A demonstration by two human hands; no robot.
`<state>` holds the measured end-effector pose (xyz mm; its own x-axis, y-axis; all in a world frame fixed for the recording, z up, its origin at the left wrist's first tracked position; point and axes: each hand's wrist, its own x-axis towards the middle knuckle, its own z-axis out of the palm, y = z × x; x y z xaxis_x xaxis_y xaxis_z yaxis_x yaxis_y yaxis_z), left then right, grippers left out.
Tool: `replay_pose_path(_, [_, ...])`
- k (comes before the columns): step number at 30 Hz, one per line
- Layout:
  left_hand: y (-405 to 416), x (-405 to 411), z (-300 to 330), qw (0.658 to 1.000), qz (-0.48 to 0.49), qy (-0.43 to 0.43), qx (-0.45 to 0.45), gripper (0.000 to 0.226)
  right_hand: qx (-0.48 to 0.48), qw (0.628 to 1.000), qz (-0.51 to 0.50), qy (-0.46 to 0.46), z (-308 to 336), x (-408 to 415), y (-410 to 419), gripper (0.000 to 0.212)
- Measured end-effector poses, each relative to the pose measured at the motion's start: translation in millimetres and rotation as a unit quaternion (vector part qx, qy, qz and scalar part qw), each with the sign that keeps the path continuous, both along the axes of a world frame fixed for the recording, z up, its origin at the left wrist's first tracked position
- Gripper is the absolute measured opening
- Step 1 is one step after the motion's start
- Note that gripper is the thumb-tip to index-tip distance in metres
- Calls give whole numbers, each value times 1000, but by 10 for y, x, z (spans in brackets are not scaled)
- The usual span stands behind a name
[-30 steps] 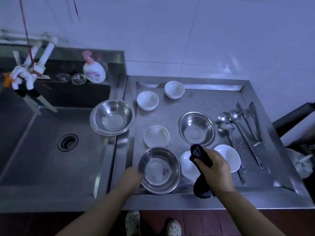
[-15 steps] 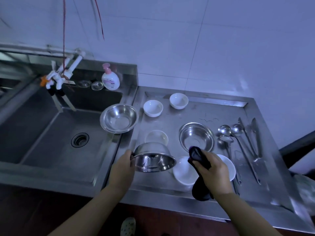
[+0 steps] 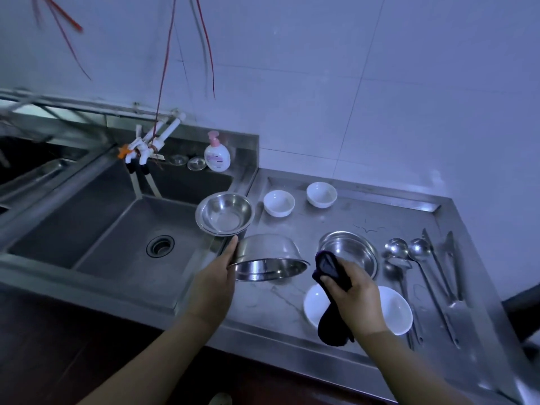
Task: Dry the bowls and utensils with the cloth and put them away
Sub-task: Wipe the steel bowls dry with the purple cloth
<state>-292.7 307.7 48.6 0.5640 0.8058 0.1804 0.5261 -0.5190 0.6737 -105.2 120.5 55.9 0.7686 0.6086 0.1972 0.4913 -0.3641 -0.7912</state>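
Note:
My left hand (image 3: 214, 283) grips a steel bowl (image 3: 267, 257) by its rim and holds it in the air, tipped so its opening faces me. My right hand (image 3: 355, 301) clutches a dark cloth (image 3: 331, 290), just right of that bowl. Beneath my right hand lie two white bowls (image 3: 394, 311) on the steel counter (image 3: 336, 217). A second steel bowl (image 3: 350, 251) sits behind the cloth. A third steel bowl (image 3: 223, 213) rests on the sink's edge. Two small white bowls (image 3: 279, 202) stand at the back. Ladles and tongs (image 3: 423, 264) lie at the right.
A deep steel sink (image 3: 125, 229) with a drain fills the left. White taps (image 3: 146, 144) and a soap bottle (image 3: 216, 153) stand behind it. Red cords (image 3: 163, 68) hang in front of the tiled wall. A dark object juts in at the far right edge.
My left hand has lifted the steel bowl off the counter and tipped it up. My right hand still holds the cloth beside it. The view has tilted upward.

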Motion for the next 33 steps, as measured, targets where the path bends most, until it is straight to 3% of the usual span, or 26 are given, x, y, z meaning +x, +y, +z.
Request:
replay_pose_path(6, [-11, 4, 282, 999, -1, -49, -14, 50, 99, 994, -21, 33, 229, -74, 181, 42])
replay_pose_path(10, [68, 45, 475, 992, 11, -97, -85, 50, 211, 972, -83, 68, 505, -163, 380, 36])
replay_pose_path(12, [149, 102, 548, 983, 35, -120, -133, 41, 236, 966, -100, 43, 658, -254, 506, 29])
replay_pose_path(15, [238, 151, 694, 967, 44, -161, -195, 33, 254, 962, -73, -75, 851, -441, 714, 31])
replay_pose_path(19, [268, 188, 894, 945, 34, -218, -240, 36, 125, 970, 11, -207, 928, -709, 1060, 28])
replay_pose_path(21, [288, 210, 952, 938, 37, -235, -254, 24, 43, 956, 32, -289, 885, -897, 1193, 24])
replay_pose_path(27, [429, 176, 1006, 920, 31, -253, -296, 15, 40, 960, 93, -262, 772, -1312, 1379, 56])
replay_pose_path(30, [484, 165, 1062, 918, 12, -246, -312, 20, 21, 927, 114, -356, 699, -1187, 1312, 66])
replay_pose_path(33, [495, 155, 1127, 932, -11, -227, -281, 15, 8, 872, 140, -468, 623, -890, 1206, 50])
